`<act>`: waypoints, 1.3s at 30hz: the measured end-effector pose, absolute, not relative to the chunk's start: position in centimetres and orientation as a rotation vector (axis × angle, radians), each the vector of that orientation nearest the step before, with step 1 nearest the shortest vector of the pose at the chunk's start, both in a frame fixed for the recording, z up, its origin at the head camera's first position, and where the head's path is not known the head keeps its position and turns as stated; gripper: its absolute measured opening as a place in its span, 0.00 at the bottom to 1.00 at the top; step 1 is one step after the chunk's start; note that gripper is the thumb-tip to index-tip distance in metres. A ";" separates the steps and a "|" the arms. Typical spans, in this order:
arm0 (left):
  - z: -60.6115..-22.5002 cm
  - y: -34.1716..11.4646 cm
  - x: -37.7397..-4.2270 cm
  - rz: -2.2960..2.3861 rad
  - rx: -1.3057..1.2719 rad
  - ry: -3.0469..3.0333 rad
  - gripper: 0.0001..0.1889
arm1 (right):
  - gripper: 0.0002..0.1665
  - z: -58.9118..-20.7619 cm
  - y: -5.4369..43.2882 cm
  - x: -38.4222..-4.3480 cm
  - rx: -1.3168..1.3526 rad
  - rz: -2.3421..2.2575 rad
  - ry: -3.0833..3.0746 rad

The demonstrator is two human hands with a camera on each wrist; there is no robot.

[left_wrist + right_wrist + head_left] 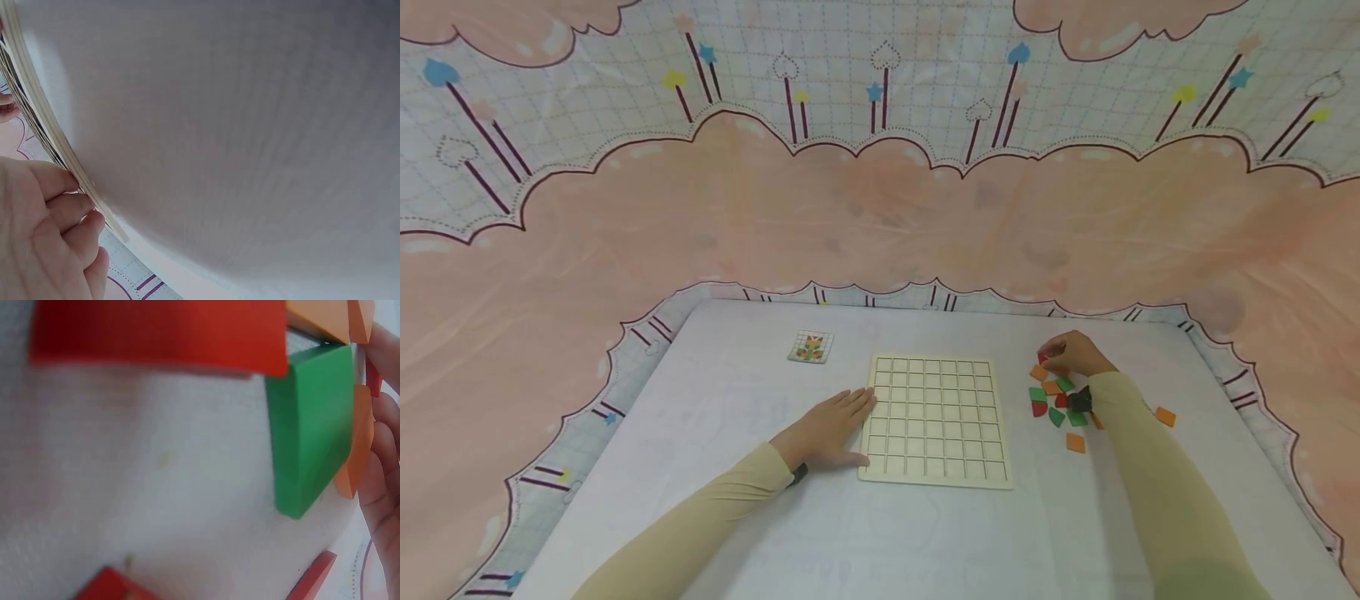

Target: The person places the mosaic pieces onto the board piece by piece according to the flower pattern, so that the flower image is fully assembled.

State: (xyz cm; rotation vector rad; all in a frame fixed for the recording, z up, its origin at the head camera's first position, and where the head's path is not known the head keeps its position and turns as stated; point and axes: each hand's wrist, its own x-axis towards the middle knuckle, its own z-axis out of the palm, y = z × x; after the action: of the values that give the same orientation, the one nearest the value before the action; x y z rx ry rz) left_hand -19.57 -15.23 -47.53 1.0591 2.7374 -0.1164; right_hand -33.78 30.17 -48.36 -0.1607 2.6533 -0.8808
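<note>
A pale wooden grid board (936, 421) lies flat on the white table. My left hand (829, 429) rests at its left edge, fingers straight and thumb spread near the lower corner; in the left wrist view the fingertips (78, 194) touch the board's rim. My right hand (1077, 353) is over the far end of a loose group of coloured pieces to the board's right. Its thumb and fingers pinch a small red piece (374, 378), mostly hidden by the hand. Close below are an orange square (1039, 372) and a green piece (315, 431).
A small card (811, 347) with a coloured picture on a grid lies behind the left hand. Several red, green and orange pieces lie near the right wrist, among them an orange square (1076, 442). Another orange piece (1165, 416) sits apart, right of the forearm.
</note>
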 end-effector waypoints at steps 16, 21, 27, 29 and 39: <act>-47.7 -15.3 -19.9 -0.138 1.100 2.746 0.50 | 0.20 -47.7 30.0 -33.2 -0.163 -0.855 2.663; -47.7 -15.2 -19.9 -0.147 1.102 2.746 0.50 | 0.20 -47.6 30.1 -33.0 -0.136 -0.874 2.661; -47.6 -15.1 -19.8 -0.139 1.085 2.746 0.50 | 0.19 -47.2 30.2 -32.5 -0.182 -0.897 2.667; -47.6 -15.1 -19.8 -0.137 1.083 2.749 0.50 | 0.20 -47.1 30.1 -32.4 -0.166 -0.899 2.661; -47.9 -15.3 -19.7 -0.155 1.057 2.751 0.50 | 0.20 -46.8 29.4 -32.4 -0.184 -0.893 2.706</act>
State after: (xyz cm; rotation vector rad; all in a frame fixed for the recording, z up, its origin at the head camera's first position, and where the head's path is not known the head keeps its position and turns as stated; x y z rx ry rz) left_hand -19.74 -15.28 -47.89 1.0572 2.7513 -0.1549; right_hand -32.41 29.43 -46.79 -0.1836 2.7060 -0.8928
